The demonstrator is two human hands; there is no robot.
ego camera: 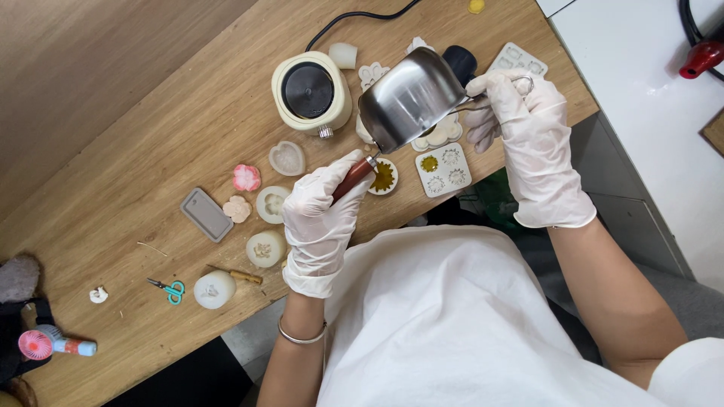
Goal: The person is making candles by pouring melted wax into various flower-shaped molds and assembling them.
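Left hand [323,218] gripping a wooden-handled tool [354,177] at the jug's lip | right hand [528,136] closed on the handle of a tilted steel jug [411,94] | jug above small moulds [443,169] | step: pouring into moulds | next calls for a steady tilt

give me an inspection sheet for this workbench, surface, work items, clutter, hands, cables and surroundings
Surface: wooden table, scuffed.
Job's things: steel pitcher tilted over moulds; wooden-handled tool; round mould and square mould tray hold yellow fill.
Clutter: cream melting pot, heart mould, pink flower piece, grey tray, scissors.
Hands: gloved; left hand grips tool, right hand holds pitcher handle.
Cables: black cord from pot.
Surroundings: white counter, pink fan.
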